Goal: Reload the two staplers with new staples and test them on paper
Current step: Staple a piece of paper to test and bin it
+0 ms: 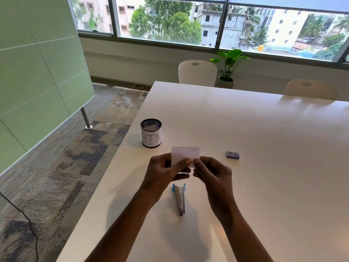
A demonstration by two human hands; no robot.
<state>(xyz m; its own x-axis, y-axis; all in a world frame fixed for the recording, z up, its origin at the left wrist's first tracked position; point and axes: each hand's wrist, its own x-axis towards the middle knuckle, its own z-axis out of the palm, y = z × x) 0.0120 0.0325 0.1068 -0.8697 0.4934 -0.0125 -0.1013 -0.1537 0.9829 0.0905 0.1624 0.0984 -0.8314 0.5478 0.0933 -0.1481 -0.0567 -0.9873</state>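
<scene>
A small white paper slip (pixel 184 154) is held up above the white table (pixel 264 148). My left hand (pixel 164 172) pinches its lower edge with the thumb on the front. My right hand (pixel 212 172) pinches the slip's lower right corner. Below the hands a blue and silver stapler (pixel 180 198) lies on the table, swung open. A small blue staple box (pixel 232 154) sits to the right of the hands. Only one stapler is in view.
A black mesh cup (pixel 151 133) with a white label reading "BIN" stands near the table's left edge, paper inside it. Two white chairs (pixel 197 72) stand at the far side, with a potted plant (pixel 229 67) behind. A green panel on a metal leg stands on the left.
</scene>
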